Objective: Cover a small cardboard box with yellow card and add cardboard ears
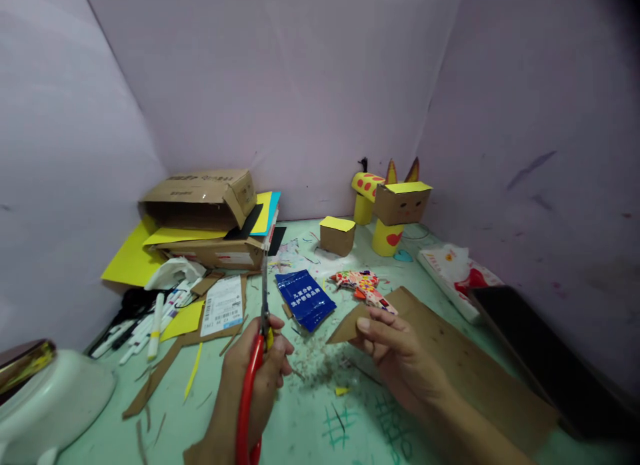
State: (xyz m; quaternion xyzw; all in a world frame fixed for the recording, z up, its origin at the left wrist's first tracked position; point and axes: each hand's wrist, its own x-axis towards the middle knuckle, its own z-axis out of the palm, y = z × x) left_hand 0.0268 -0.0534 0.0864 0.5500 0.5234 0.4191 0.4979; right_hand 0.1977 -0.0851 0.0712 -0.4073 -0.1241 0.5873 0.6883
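Observation:
My left hand (273,373) is wrapped round red-handled scissors (246,398) near their pivot. The blades point up and away from me, and a small yellow part shows by the fingers. Between the thumb and fingers of my right hand (400,352) is a pointed piece of brown cardboard (344,326), partly hidden by the hand. A larger cardboard sheet (465,352) lies beneath and behind that hand. Just beyond the hands are a blue packet (306,300) and a patterned glue gun (363,285).
Cardboard boxes (200,192) and coloured sheets are stacked at the back left, with several markers (156,325) in front. A small cardboard box (337,240) and a cardboard animal (403,205) stand at the back. A dark slab (540,352) and a white tray (450,285) lie right.

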